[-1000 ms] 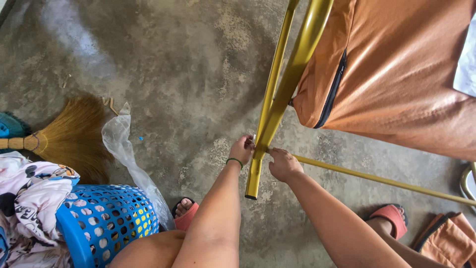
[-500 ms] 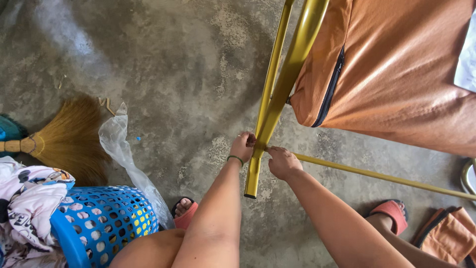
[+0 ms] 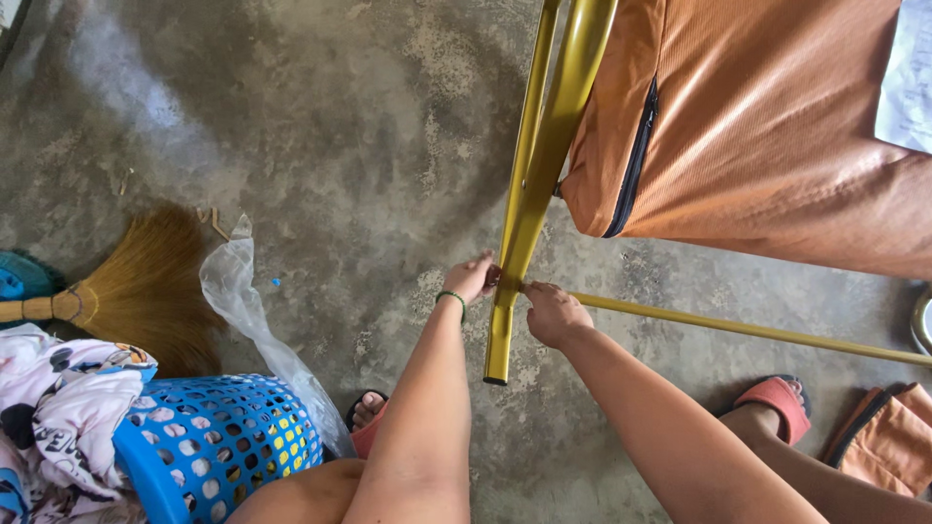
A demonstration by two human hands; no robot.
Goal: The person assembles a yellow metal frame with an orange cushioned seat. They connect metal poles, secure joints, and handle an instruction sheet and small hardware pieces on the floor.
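Both arms stretched straight down to the gold metal leg [image 3: 534, 204]; left hand [image 3: 473, 277] pinching its left edge, right hand [image 3: 553, 312] closed on the thin gold crossbar [image 3: 738, 328] right where it joins; orange cushion [image 3: 767, 126] just right of the leg; blue basket [image 3: 209, 446] well off to the lower left.

two hands [image 3: 473, 278] [image 3: 553, 313], one broom [image 3: 136, 286], one blue basket [image 3: 218, 446], two red sandals [image 3: 777, 400] [image 3: 364, 432].

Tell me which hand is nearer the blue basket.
Left. The left hand grips the gold leg on the blue basket side; the right hand is beyond it.
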